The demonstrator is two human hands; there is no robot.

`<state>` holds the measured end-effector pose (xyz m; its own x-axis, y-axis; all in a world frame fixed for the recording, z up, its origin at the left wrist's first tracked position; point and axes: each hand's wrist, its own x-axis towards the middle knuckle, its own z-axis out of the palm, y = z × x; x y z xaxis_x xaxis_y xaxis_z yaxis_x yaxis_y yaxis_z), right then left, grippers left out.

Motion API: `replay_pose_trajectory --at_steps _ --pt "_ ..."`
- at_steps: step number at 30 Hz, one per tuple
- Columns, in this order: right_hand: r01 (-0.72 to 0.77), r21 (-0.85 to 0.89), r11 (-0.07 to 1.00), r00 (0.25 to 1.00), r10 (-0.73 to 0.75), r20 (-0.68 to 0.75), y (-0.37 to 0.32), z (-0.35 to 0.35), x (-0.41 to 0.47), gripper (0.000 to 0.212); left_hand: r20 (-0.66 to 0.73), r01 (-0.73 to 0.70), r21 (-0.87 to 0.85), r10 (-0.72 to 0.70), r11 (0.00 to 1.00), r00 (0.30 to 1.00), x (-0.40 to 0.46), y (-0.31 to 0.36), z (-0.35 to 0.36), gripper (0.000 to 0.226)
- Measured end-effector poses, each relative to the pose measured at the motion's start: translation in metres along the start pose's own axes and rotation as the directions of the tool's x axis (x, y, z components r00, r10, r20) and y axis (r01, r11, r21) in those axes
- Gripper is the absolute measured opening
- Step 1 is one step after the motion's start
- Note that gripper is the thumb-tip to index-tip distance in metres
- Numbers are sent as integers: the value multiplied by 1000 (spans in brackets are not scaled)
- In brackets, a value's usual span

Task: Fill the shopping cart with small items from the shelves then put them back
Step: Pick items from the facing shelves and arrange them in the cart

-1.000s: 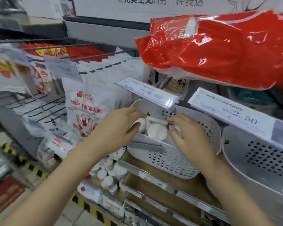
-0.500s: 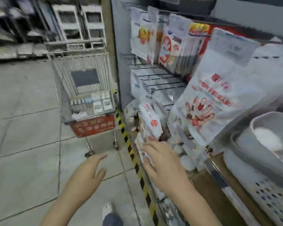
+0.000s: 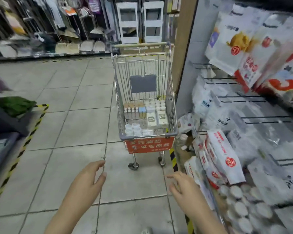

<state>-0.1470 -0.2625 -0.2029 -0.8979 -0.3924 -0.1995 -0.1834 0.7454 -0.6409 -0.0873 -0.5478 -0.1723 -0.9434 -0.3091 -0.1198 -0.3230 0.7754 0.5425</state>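
— How much room is there to move?

— A wide stretch of grey tiled floor (image 3: 61,132) opens to the left of the shopping cart (image 3: 145,98). Yellow-and-black striped tape (image 3: 20,149) marks an edge at the near left, and another strip of it runs along the foot of the shelves (image 3: 243,115) on the right. The cart stands just beside that right shelving, its far right corner close to a tan post (image 3: 184,39).

— And the cart itself?

— It sits ahead in the middle distance, well apart from both hands. It is a wire basket on small wheels, with a red sign (image 3: 149,146) of white characters across its near end and a grey panel on the far wall. Small white boxes (image 3: 156,119) and rows of little white bottles lie on its bottom.

— The hands?

— The left hand (image 3: 86,181) and the right hand (image 3: 184,188) hover low over the floor, empty, fingers loosely spread and slightly bent.

— Textures?

— The tiles are matt with dark joints. The shelves hold glossy, crinkled plastic packets (image 3: 222,152) in white and red on thin black wire hooks. Round white lids (image 3: 240,205) crowd the near right, though blurred.
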Motion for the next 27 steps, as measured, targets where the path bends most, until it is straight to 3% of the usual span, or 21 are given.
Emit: replay_pose_trajectory --at_steps 7,15,23,27 --pt "-224 121 967 974 220 42 31 -5 73 27 118 -27 -59 34 998 992 91 19 18 39" --pt "-307 117 945 948 292 127 58 -23 203 27 207 -72 -25 76 997 975 210 47 46 37" --pt "-283 10 959 934 273 233 54 -20 332 19 312 52 -6 -47 999 949 307 28 67 38" --pt "-358 24 933 879 328 346 61 4 378 16 382 135 -8 -122 991 916 347 10 91 35"
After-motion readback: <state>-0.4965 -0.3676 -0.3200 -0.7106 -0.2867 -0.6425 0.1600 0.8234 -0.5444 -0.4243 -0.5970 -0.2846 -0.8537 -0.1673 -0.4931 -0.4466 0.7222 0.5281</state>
